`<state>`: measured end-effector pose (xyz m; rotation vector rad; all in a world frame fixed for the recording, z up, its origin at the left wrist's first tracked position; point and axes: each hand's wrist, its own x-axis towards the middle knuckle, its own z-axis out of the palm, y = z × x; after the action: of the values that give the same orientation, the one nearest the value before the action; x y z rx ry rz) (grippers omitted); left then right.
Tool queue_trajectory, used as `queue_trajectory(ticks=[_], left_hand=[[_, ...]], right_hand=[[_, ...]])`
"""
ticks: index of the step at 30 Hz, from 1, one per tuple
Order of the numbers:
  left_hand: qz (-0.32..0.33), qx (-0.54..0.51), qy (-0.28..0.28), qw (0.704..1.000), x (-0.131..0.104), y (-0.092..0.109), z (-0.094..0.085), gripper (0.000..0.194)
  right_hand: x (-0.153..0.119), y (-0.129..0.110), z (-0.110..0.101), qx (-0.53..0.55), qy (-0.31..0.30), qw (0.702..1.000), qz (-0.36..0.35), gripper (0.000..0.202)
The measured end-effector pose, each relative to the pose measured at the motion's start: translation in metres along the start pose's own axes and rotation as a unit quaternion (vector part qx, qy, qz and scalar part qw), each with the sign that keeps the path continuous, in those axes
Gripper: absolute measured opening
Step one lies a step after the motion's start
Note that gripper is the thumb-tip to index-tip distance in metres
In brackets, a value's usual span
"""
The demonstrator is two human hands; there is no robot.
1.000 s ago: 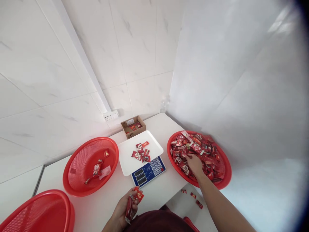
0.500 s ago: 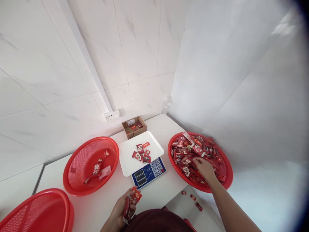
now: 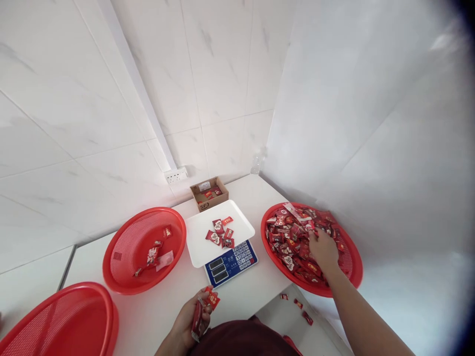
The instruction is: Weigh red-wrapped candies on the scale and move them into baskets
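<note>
My left hand [image 3: 192, 319], near the table's front edge, is closed on several red candy packets [image 3: 211, 299]. My right hand [image 3: 322, 249] reaches into the full red basket [image 3: 351, 277] on the right, its fingertips down among the wrapped candies [image 3: 297, 242]; whether they grip one is hidden. Between the hands stands a blue scale [image 3: 232, 263] with a white tray [image 3: 198, 247] on top. Several red packets [image 3: 218, 232] lie on that tray.
A red basket [image 3: 122, 237] with a few packets is left of the scale, another red basket [image 3: 107, 316] nearer at lower left. Behind the tray, a cardboard box [image 3: 215, 201] holds packets. Small packets [image 3: 307, 318] lie below the table's right edge.
My right hand has moved right and a little up within the full basket, and the packet seen at its fingertips is no longer visible there. My left hand keeps its packets.
</note>
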<state>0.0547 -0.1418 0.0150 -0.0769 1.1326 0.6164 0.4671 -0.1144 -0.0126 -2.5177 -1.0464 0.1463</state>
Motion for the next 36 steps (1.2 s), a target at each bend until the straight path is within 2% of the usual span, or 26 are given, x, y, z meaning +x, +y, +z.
queue_trajectory(ticks=[2, 4, 7, 8, 10, 13, 16, 18, 20, 22, 24, 25, 27, 29, 32, 34, 36], left_hand=[[-0.002, -0.003, -0.005, 1.000, 0.001, 0.000, 0.000, 0.021], [-0.005, -0.001, -0.015, 1.000, 0.004, 0.000, 0.001, 0.020], [-0.012, 0.007, -0.026, 1.000, 0.007, 0.001, 0.002, 0.019], [-0.013, 0.008, -0.029, 0.999, 0.007, 0.001, 0.001, 0.018], [-0.013, 0.007, -0.031, 0.999, 0.006, 0.001, -0.001, 0.017], [-0.009, -0.002, -0.032, 0.999, 0.001, 0.003, -0.005, 0.016], [0.013, 0.001, -0.028, 1.000, -0.005, 0.004, -0.005, 0.018], [0.045, 0.018, -0.018, 0.999, -0.008, 0.004, -0.001, 0.019], [0.095, 0.038, 0.000, 0.995, -0.010, 0.003, 0.007, 0.020], [0.173, 0.046, 0.021, 0.984, -0.011, 0.002, 0.017, 0.024], [0.259, 0.039, 0.042, 0.964, -0.011, 0.000, 0.028, 0.031], [0.293, 0.036, 0.050, 0.954, -0.011, -0.001, 0.034, 0.034], [0.332, 0.037, 0.050, 0.941, -0.011, -0.003, 0.044, 0.039], [0.332, 0.044, 0.032, 0.942, -0.010, -0.007, 0.051, 0.040], [0.300, 0.088, 0.020, 0.950, -0.009, -0.012, 0.053, 0.033], [0.289, 0.166, 0.022, 0.942, -0.009, -0.015, 0.051, 0.028], [0.314, 0.260, 0.013, 0.913, -0.011, -0.017, 0.048, 0.024]], right_hand=[[-0.008, -0.016, 0.001, 0.092, -0.013, 0.996, 0.012, 0.047], [-0.022, -0.041, 0.008, 0.208, -0.089, 0.974, 0.008, 0.043], [-0.049, -0.088, 0.027, 0.355, -0.280, 0.892, 0.003, 0.035], [-0.057, -0.103, 0.034, 0.381, -0.328, 0.864, 0.002, 0.033], [-0.068, -0.131, 0.048, 0.407, -0.367, 0.836, -0.003, 0.033], [-0.077, -0.155, 0.060, 0.426, -0.361, 0.830, -0.003, 0.041], [-0.093, -0.159, 0.061, 0.424, -0.364, 0.830, 0.006, 0.047], [-0.116, -0.155, 0.055, 0.429, -0.418, 0.800, 0.031, 0.048], [-0.147, -0.150, 0.047, 0.451, -0.511, 0.728, 0.074, 0.052], [-0.180, -0.149, 0.037, 0.483, -0.602, 0.628, 0.102, 0.061], [-0.206, -0.154, 0.028, 0.517, -0.657, 0.541, 0.088, 0.073], [-0.215, -0.157, 0.024, 0.532, -0.668, 0.515, 0.074, 0.080], [-0.225, -0.166, 0.018, 0.556, -0.661, 0.501, 0.056, 0.094], [-0.228, -0.172, 0.016, 0.567, -0.641, 0.512, 0.074, 0.097], [-0.225, -0.172, 0.019, 0.575, -0.622, 0.513, 0.141, 0.083], [-0.223, -0.168, 0.022, 0.583, -0.624, 0.489, 0.178, 0.069], [-0.221, -0.163, 0.025, 0.600, -0.627, 0.456, 0.200, 0.054]])
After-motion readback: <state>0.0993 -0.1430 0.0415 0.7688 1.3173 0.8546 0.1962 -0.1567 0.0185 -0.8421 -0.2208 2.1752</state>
